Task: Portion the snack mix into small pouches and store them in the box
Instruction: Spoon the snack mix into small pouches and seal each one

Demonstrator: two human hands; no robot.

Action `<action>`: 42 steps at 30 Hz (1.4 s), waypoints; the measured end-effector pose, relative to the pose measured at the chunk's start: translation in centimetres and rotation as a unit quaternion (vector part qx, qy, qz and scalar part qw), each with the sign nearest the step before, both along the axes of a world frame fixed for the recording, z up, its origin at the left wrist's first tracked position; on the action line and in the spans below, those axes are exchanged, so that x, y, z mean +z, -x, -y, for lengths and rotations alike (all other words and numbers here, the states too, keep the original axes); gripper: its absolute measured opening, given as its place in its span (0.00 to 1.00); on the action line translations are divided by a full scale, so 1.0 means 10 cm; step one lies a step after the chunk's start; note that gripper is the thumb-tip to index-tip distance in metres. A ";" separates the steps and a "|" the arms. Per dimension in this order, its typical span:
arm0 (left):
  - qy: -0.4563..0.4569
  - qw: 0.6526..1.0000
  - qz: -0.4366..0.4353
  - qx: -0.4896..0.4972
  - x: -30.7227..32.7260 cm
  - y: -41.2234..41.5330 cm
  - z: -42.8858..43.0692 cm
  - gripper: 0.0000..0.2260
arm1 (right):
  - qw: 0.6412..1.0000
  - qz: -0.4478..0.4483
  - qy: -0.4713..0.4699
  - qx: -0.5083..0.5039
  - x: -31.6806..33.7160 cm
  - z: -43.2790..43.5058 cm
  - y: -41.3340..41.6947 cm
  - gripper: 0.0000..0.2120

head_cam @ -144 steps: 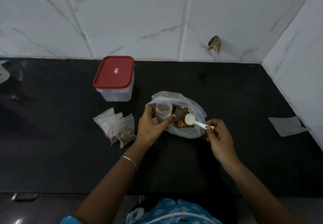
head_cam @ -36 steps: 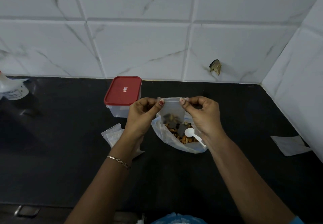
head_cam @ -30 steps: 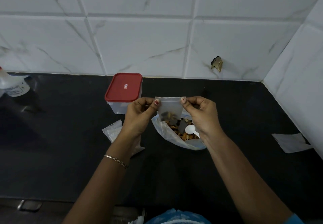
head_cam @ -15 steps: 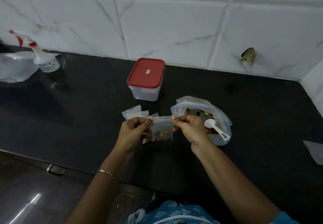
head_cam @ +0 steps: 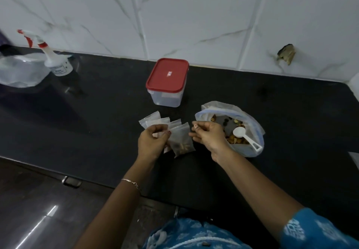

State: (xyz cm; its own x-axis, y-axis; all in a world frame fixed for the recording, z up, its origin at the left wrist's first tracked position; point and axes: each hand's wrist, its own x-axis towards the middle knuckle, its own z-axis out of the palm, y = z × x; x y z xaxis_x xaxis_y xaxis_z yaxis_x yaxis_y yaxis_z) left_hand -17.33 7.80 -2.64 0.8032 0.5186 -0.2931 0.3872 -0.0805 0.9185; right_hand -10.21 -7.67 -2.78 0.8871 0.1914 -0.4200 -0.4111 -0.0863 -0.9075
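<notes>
A small clear pouch (head_cam: 181,140) with snack mix in its bottom lies tilted on the black counter (head_cam: 97,124). My left hand (head_cam: 152,141) pinches its upper left corner. My right hand (head_cam: 207,136) hovers at the pouch's right edge with loosely curled fingers and its thumb off the pouch. Several other filled pouches (head_cam: 155,119) lie just behind my left hand. The clear box with its red lid (head_cam: 167,74) on stands farther back. To the right, the big open bag of snack mix (head_cam: 250,124) holds a white scoop (head_cam: 243,136).
A spray bottle (head_cam: 56,62) and a clear plastic container (head_cam: 19,71) stand at the far left by the tiled wall. The counter's front edge runs diagonally below my arms, with a drawer handle (head_cam: 71,181) under it.
The pouch, held up by both hands over the big bag a second ago, has come down to the left beside the other pouches. My right hand has come off its top edge.
</notes>
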 end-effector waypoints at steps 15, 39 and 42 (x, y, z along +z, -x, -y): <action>0.003 0.955 0.160 -0.249 0.28 -0.81 1.53 0.08 | 0.960 0.070 0.095 -0.255 0.17 1.98 0.01 0.08; 0.007 0.863 0.010 -0.506 -0.11 -1.15 2.99 0.12 | 0.735 0.171 0.645 -0.118 -0.41 3.71 0.03 0.05; 0.016 0.863 0.007 -0.506 -0.08 -1.12 3.01 0.13 | 0.753 0.166 0.613 -0.171 -0.36 3.69 0.01 0.06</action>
